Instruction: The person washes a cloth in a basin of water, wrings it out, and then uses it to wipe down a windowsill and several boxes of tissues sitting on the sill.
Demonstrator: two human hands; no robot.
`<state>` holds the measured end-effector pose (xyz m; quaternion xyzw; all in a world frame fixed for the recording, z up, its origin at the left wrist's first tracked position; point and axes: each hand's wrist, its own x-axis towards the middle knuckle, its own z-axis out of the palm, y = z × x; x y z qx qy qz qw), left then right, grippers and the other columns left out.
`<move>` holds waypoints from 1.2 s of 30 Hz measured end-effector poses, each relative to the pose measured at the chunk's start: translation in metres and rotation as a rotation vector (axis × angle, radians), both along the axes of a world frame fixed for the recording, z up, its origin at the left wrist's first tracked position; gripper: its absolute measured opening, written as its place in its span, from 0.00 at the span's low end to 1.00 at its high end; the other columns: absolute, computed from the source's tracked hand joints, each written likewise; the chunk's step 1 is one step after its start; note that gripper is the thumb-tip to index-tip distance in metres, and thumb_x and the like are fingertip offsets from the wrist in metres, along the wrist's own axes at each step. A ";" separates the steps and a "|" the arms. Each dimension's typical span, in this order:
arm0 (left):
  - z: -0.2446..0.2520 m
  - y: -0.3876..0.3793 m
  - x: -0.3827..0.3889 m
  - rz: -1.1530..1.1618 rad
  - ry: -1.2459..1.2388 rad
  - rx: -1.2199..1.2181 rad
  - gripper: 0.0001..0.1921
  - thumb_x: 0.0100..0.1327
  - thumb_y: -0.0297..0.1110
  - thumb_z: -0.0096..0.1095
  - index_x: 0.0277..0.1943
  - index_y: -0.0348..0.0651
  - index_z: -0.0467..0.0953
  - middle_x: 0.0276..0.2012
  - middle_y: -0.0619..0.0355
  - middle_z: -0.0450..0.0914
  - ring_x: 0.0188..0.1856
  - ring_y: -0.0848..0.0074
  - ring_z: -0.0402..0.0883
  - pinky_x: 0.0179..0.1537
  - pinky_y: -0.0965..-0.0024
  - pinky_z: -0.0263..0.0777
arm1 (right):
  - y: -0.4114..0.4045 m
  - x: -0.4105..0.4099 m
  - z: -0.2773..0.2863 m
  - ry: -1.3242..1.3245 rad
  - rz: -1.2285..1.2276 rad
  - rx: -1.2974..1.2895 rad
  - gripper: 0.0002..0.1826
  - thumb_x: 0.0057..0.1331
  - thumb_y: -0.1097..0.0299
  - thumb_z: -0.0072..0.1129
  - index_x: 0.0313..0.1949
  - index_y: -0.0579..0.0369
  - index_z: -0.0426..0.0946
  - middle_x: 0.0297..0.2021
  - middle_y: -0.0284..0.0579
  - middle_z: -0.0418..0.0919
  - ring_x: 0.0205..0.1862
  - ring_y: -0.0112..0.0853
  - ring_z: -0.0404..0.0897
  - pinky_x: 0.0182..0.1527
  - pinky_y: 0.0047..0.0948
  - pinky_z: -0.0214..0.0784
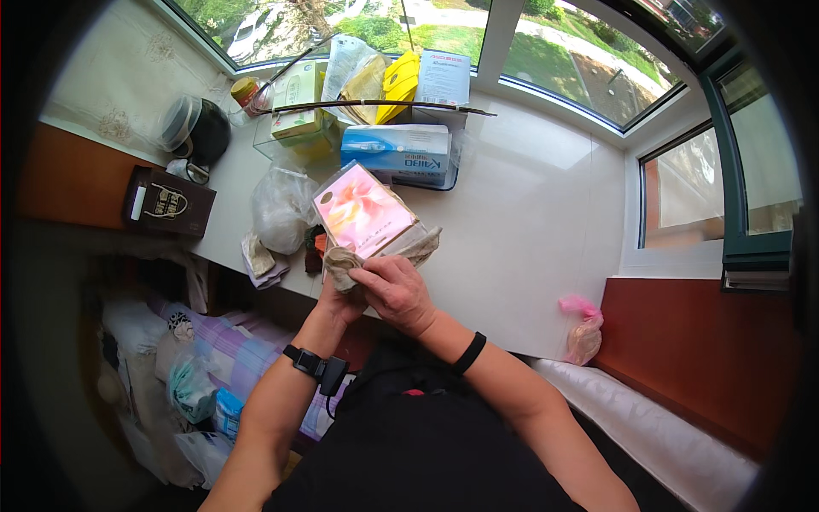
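Over the near edge of the white counter, a pink box (366,208) with a petal print is tilted at an angle. A crumpled grey-beige cloth (343,266) runs along its lower edge, with one end sticking out to the right. My left hand (343,302) grips the box from below at its near corner; its fingers are mostly hidden by the cloth and box. Close beside it, my right hand (398,289) pinches the cloth with bent fingers. Both hands nearly meet below the box.
Behind the box stand a blue-and-white carton (397,150), a tissue box (295,89) and a yellow packet (400,83). A thin dark rod (384,102) crosses above them. Left are a clear plastic bag (281,205), a dark gift box (169,201) and a lidded container (198,128). A pink bag (583,329) sits right.
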<state>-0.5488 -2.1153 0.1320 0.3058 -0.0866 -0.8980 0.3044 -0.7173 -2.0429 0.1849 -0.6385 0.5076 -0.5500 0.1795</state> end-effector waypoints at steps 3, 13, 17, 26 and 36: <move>-0.003 0.013 -0.006 0.041 -0.118 -0.053 0.28 0.71 0.56 0.57 0.63 0.45 0.72 0.57 0.55 0.79 0.58 0.67 0.79 0.60 0.59 0.75 | -0.010 0.001 -0.022 0.283 0.006 -0.176 0.27 0.55 0.75 0.67 0.56 0.45 0.79 0.48 0.36 0.76 0.48 0.37 0.76 0.53 0.36 0.68; 0.046 0.019 -0.032 -0.119 -0.301 -0.011 0.38 0.61 0.60 0.63 0.69 0.49 0.67 0.60 0.52 0.78 0.57 0.56 0.80 0.54 0.49 0.77 | -0.045 -0.060 -0.044 -0.309 -0.500 0.130 0.16 0.72 0.69 0.59 0.58 0.54 0.78 0.45 0.40 0.79 0.45 0.33 0.78 0.51 0.32 0.71; 0.046 0.021 -0.018 -0.144 -0.287 -0.024 0.38 0.61 0.59 0.63 0.69 0.48 0.67 0.60 0.50 0.78 0.57 0.55 0.81 0.50 0.47 0.79 | -0.037 -0.064 -0.038 -1.088 -0.323 0.504 0.19 0.74 0.67 0.56 0.60 0.63 0.76 0.44 0.42 0.85 0.43 0.24 0.79 0.49 0.28 0.73; 0.033 0.045 0.064 -0.047 -0.286 0.093 0.42 0.65 0.65 0.57 0.73 0.45 0.62 0.66 0.44 0.73 0.65 0.48 0.73 0.61 0.36 0.70 | 0.041 0.013 -0.020 -0.308 -0.115 0.187 0.19 0.67 0.78 0.60 0.58 0.58 0.77 0.45 0.49 0.77 0.49 0.44 0.77 0.53 0.36 0.71; 0.022 0.086 0.071 0.241 -0.157 -0.010 0.48 0.63 0.67 0.61 0.75 0.43 0.56 0.72 0.48 0.64 0.72 0.53 0.63 0.71 0.42 0.57 | 0.012 0.052 -0.043 -0.172 0.105 0.021 0.24 0.62 0.82 0.62 0.58 0.54 0.78 0.45 0.46 0.77 0.47 0.44 0.75 0.52 0.37 0.70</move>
